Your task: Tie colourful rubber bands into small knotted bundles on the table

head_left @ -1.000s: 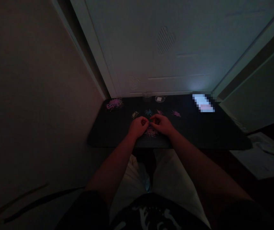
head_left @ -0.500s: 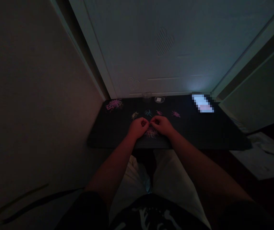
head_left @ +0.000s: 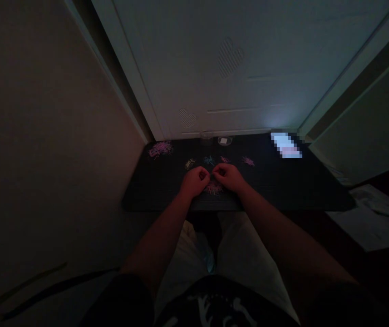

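My left hand [head_left: 196, 181] and my right hand [head_left: 230, 177] rest close together at the middle of the dark table, thumbs and fingertips pinched and nearly meeting. What the pinches hold, if anything, is too small and dark to make out. Under and between the wrists lies a loose pile of thin pinkish pieces [head_left: 214, 188]. Just beyond the fingers are small separate heaps: yellowish pieces [head_left: 189, 163], blue pieces [head_left: 209, 160], pinkish-red pieces [head_left: 224, 160] and, farther right, pink-purple pieces [head_left: 248, 161].
A larger mixed pink-purple pile [head_left: 160, 149] sits at the table's back left. Along the back edge stand a clear round container [head_left: 206, 139] and a clear lid [head_left: 224, 141] with a white square. A lit, blurred screen [head_left: 286, 146] lies back right. A white door [head_left: 248, 100] rises behind the table [head_left: 283, 190].
The view has shifted slightly. Both hands stay over the same spot, still pinched, with only a tiny change at the fingertips. The heaps look unchanged.
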{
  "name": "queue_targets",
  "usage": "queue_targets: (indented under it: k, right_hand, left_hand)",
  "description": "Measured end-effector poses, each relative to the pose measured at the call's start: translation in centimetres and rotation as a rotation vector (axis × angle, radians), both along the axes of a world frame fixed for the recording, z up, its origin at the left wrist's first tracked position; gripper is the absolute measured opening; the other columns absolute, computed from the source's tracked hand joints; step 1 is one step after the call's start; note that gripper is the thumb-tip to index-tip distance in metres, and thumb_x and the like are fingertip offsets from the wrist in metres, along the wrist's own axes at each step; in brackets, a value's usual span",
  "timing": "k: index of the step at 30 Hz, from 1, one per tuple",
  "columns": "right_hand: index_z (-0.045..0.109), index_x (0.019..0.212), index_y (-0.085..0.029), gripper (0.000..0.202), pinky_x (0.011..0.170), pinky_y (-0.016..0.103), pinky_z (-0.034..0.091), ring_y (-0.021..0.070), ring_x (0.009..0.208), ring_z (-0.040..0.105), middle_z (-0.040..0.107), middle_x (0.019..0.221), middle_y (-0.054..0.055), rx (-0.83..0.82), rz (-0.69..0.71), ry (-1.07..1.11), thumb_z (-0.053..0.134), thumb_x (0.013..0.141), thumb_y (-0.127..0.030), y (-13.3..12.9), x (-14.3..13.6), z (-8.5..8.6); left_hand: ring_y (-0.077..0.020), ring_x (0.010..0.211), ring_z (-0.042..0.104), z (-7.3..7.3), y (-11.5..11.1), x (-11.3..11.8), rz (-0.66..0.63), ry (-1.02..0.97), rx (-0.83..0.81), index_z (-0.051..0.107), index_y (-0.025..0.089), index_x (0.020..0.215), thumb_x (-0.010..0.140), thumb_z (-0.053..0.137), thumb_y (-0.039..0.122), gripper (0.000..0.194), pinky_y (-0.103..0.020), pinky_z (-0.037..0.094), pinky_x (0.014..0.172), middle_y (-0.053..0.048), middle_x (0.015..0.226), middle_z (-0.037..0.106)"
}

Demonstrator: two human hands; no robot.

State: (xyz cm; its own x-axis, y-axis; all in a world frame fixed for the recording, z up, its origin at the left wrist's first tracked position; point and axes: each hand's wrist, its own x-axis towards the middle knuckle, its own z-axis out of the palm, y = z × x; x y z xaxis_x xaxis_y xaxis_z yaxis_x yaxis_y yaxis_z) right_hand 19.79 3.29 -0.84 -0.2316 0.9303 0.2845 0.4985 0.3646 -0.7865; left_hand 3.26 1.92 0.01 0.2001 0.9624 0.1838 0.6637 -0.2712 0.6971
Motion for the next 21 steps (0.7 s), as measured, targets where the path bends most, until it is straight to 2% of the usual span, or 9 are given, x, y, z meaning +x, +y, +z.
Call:
queue_targets:
  k: [21]
  right_hand:
    - [0.061, 0.072, -0.016, 0.012, 0.053, 0.023, 0.038, 0.0113, 0.055, 0.05, 0.059, 0.062, 0.001, 0.027, -0.019, 0.018, 0.052, 0.072, -0.024, 0.15, 0.07, -0.16]
  left_hand:
    - [-0.0117, 0.066, 0.057, -0.44, 0.35, -0.15, 0.004, -0.04, 0.034, 0.061, 0.017, 0.078, 0.08, 0.051, 0.03, 0.016, -0.023, 0.042, 0.06, 0.0, 0.073, 0.064]
